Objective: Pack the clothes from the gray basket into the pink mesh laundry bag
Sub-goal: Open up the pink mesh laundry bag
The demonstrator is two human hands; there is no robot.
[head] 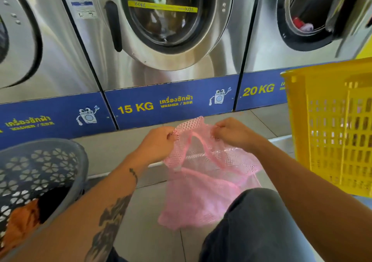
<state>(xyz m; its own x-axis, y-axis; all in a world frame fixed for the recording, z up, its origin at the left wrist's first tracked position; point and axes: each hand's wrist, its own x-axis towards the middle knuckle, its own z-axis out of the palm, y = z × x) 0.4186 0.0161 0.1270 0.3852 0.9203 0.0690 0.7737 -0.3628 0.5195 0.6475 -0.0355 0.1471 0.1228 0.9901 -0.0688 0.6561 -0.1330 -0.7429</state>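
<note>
Both hands are on the bag [203, 181], knuckles up, at its top edge. Left hand [159, 143] has fingers curled, pinching the bag's left rim. Right hand [233, 133] is curled the same way, pinching the right rim. The rim is bunched between them, the hands near each other but apart. Both forearms reach forward from the lower frame and converge on the bag; the left forearm is tattooed.

The bag is pink mesh, hanging from the pinch points, its lower part draped down toward the tile floor [124, 149], just left of a dark-trousered knee [259, 221]. I can't tell if the mouth is actually open; the mesh is crumpled.

Gray basket [66, 157] sits left of the bag, near the left forearm, on the floor. Clothes [26, 217] inside it: orange and black fabric show through the wall cutouts.

Yellow basket [332, 125] is right of the bag, beyond the right forearm, well apart from the gray one.

Behind the bag: a row of steel washers. The one straight ahead, marked 15 KG [161, 20], has its door closed. The one to the right, marked 20 KG [314, 16], has its door open, red and white fabric inside the drum.
</note>
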